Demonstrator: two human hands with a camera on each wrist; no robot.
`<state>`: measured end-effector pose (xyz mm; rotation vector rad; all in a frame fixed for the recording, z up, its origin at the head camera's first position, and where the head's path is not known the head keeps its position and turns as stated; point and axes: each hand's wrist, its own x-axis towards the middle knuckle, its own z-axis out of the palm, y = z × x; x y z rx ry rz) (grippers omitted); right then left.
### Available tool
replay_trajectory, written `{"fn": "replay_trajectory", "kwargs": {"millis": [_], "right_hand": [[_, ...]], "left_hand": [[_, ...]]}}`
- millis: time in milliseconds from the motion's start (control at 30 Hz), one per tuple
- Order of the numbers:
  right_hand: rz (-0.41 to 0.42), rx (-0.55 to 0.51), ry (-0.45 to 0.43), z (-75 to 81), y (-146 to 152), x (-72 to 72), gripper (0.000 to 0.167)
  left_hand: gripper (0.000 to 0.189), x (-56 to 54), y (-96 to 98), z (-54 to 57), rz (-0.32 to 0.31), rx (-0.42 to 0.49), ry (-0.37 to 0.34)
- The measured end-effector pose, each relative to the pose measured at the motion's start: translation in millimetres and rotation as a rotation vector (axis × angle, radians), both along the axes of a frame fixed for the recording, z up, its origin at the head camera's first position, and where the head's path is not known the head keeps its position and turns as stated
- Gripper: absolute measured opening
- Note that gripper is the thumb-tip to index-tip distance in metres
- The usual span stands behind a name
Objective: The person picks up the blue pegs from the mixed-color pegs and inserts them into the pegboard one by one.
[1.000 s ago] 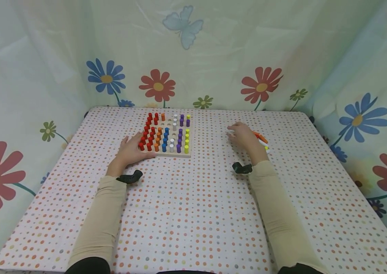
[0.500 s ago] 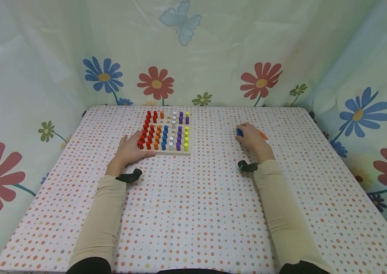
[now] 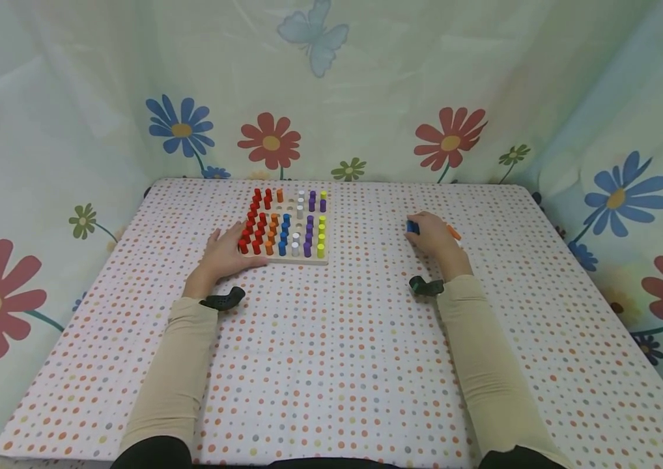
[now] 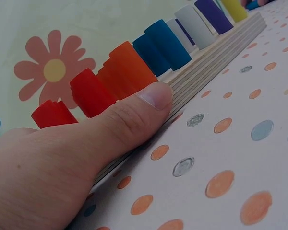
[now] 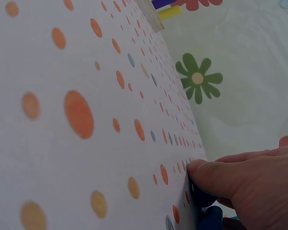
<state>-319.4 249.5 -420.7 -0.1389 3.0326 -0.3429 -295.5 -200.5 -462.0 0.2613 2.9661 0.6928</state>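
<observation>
Wooden pegboard (image 3: 302,261), lying flat, touching my left hand (image 3: 226,255) and reaching away to its right, well apart from my right hand (image 3: 432,236). Closest to me, my two beige sleeves (image 3: 173,371) run forward over a white tablecloth (image 3: 331,352) printed with orange, grey and yellow dots. Just behind each hand, at the wrist, sits one of two small dark cameras (image 3: 223,300). My left hand is spread at the board's near left corner: the thumb lies straight along the front edge, the fingers along the left side. My right hand pinches loose blue pegs (image 3: 413,227) between thumb and fingers; two show from the right wrist, though I cannot tell whether both are gripped. Just right of that hand, a loose orange peg (image 3: 453,232) lies on the cloth. The board's front row, going right from my left thumb, has two red pegs (image 3: 257,247), then one each of orange, blue, white, purple and yellow. More upright pegs stand farther from my left hand, with some bare holes among them. Beyond both hands and the cloth's far edge hangs a pale green backdrop (image 3: 378,78), printed with large red and blue flowers (image 3: 451,142) and a light blue butterfly (image 3: 315,39).
</observation>
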Motion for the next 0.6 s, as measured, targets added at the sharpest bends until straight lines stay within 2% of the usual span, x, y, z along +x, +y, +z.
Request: {"fn": "replay_trajectory", "kwargs": {"millis": [233,433,600], "right_hand": [[0.019,-0.025,0.038,-0.5,1.0,0.4,0.053],[0.001,-0.058,0.082,-0.6,1.1,-0.4,0.051],[-0.032,-0.139,0.159,0.3,-0.5,-0.2,0.045]], "left_hand": [[0.13,0.2,0.4,1.2,0.001,0.005,-0.003],[0.131,0.6,-0.1,0.4,-0.002,0.005,0.0],[0.132,1.8,0.2,1.3,0.001,0.005,-0.002]]}}
